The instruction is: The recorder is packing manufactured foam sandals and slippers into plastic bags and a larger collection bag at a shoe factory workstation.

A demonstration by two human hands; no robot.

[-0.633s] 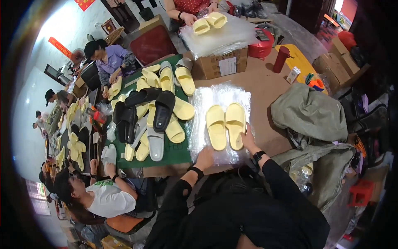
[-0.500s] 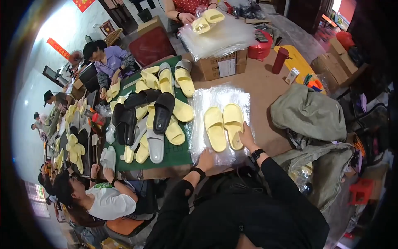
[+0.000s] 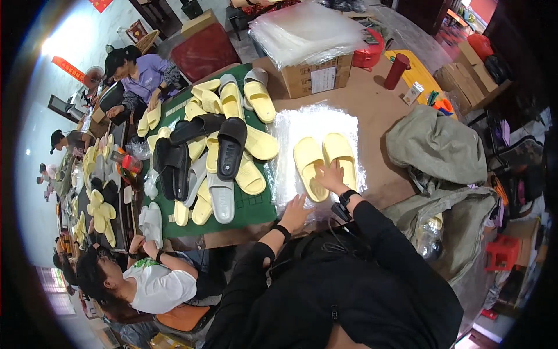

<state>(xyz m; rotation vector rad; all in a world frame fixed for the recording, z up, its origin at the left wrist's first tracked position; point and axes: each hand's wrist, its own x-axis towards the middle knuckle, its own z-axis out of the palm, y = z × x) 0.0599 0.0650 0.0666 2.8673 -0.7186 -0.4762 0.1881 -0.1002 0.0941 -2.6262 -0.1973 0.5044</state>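
A pair of yellow slippers (image 3: 306,152) lies side by side, toes away from me, on a stack of clear plastic bags (image 3: 290,123). My right hand (image 3: 332,178) rests over the heel parts where the two slippers meet, its fingers stretched and apart. At the near left edge of the bags, my left hand (image 3: 295,214) is open with fingers spread and holds nothing. It is a short way from the left slipper's heel. A black watch is on my right wrist and a black band on my left.
Left of the bags, a heap of yellow, black and grey slippers (image 3: 231,148) covers a green mat (image 3: 247,215). Beyond stands a cardboard box (image 3: 317,75) topped with plastic sheets. A grey-green sack (image 3: 436,152) and a red bottle (image 3: 397,71) are at right. Co-workers sit at left.
My right hand has moved from the right slipper's outer side onto the heels. My left hand has opened out. At the far side, the person holding yellow slippers has mostly left the view.
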